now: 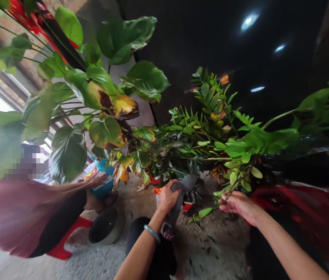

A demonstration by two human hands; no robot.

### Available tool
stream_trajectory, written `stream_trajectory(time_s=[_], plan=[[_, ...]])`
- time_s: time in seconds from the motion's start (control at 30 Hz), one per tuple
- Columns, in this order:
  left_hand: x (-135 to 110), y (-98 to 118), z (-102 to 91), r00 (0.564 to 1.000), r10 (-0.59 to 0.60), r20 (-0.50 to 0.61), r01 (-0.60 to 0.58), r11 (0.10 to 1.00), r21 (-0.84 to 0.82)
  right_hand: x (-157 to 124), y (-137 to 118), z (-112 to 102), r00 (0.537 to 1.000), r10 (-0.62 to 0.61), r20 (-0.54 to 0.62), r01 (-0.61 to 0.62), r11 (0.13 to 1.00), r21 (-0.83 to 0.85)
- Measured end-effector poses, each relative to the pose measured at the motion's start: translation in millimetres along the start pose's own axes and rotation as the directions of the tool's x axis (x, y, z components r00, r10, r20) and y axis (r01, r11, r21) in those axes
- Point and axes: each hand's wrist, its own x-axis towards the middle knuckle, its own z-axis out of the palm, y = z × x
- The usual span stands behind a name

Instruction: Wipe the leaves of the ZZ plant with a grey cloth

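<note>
My left hand (168, 197) is closed around a grey cloth (182, 190) that hangs down toward my knee. My right hand (240, 206) is closed on a thin stem (234, 186) of a green leafy plant (205, 128), holding it low near the ground. The cloth sits just left of that stem, close to the plant's lower leaves. A bracelet (152, 233) circles my left wrist.
A large-leaved plant (94, 93) with yellow-brown patches towers on the left. A person in a pink top (15, 217) crouches at the left, a hand on a blue pot (104, 181). A metal bowl (107, 225) lies on the speckled floor. Red material (293, 206) lies right.
</note>
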Motion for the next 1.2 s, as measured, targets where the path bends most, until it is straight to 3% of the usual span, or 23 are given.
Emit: stream_trajectory(time_s=[0.1,0.2,0.33,0.4,0.53,0.6,0.67,0.77,0.87,0.97,1.07,1.13,1.2], plan=[[0,-2,12.6,0.997,-0.067,0.039,0.064,0.996,0.059,0,-1,6,1.0,0.003,-0.011,-0.003,1.0,-0.008],[-22,-16,24.8,0.986,-0.118,0.119,0.107,0.99,0.093,-1,0,6,0.999,0.003,-0.038,-0.005,0.999,-0.052],[-47,-21,11.7,0.988,-0.061,0.142,0.064,0.998,-0.012,-1,6,-2,1.0,-0.011,-0.013,0.01,0.997,-0.08],[-47,-5,-6.5,0.995,0.004,0.096,0.01,0.99,-0.144,0,7,-4,1.0,-0.01,-0.018,0.009,0.998,-0.067],[-24,50,-39.3,0.992,0.108,-0.069,-0.126,0.922,-0.366,-1,7,1,0.999,0.021,-0.037,-0.022,0.999,-0.035],[-10,72,-44.5,0.98,0.11,-0.168,-0.168,0.907,-0.387,-1,7,4,0.999,0.023,-0.028,-0.023,0.999,-0.022],[-1,81,-41.6,0.977,0.074,-0.199,-0.144,0.92,-0.365,0,8,5,0.999,0.023,-0.022,-0.024,0.999,-0.022],[-6,77,-32.8,0.998,0.054,-0.011,-0.055,0.952,-0.3,2,12,2,0.999,0.042,0.004,-0.041,0.999,-0.032],[-24,71,-37.0,0.978,0.129,0.162,-0.075,0.95,-0.302,4,17,-3,0.998,0.047,0.048,-0.046,0.999,-0.021],[-26,83,-56.7,0.984,0.167,0.066,-0.13,0.914,-0.384,2,18,-4,0.999,0.034,0.033,-0.034,0.999,0.018],[-4,102,-69.8,0.981,0.145,-0.13,-0.186,0.891,-0.414,0,14,-1,0.997,0.054,0.049,-0.056,0.998,0.037],[15,108,-65.9,0.967,0.117,-0.228,-0.199,0.904,-0.378,0,12,1,0.995,0.054,0.088,-0.059,0.997,0.055],[25,105,-54.6,0.968,0.091,-0.234,-0.157,0.946,-0.284,2,13,1,0.996,0.038,0.086,-0.046,0.995,0.088]])
